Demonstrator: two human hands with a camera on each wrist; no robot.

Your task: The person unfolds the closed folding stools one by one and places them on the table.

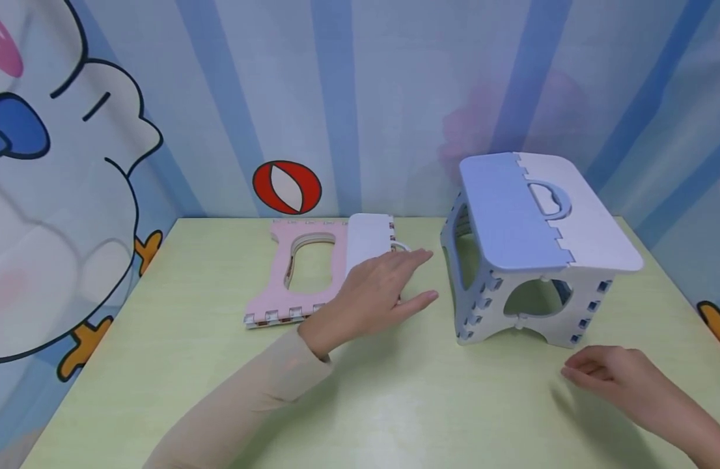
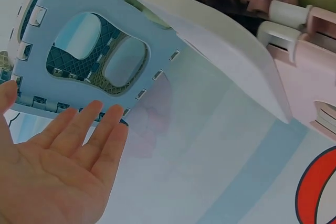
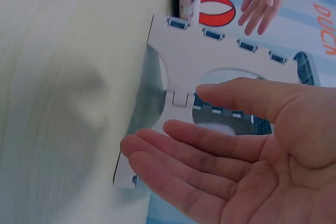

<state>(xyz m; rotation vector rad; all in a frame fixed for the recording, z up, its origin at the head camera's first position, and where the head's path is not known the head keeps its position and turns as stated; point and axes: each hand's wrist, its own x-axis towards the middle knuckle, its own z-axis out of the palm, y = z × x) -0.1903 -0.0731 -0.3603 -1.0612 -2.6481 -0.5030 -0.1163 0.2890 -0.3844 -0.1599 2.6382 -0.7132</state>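
Note:
A blue and white folding step stool (image 1: 495, 215) stands unfolded on its legs at the right of the table, its carry handle (image 1: 556, 200) set in the top. Left of it, a pink and white folding stool (image 1: 266, 286) lies folded flat. My left hand (image 1: 377, 290) reaches over the pink stool's right part, fingers extended toward the blue stool and holding nothing. In the left wrist view its palm (image 2: 58, 177) shows bare. My right hand (image 1: 620, 381) hovers in front of the blue stool's near right leg, fingers loosely bent, with nothing in the palm (image 3: 252, 182).
Both stools are on a pale green table (image 1: 178, 365). Behind it hangs a blue striped backdrop (image 1: 389, 117) printed with cartoon figures and a red ball (image 1: 266, 185). The pink stool lies near the table's back edge.

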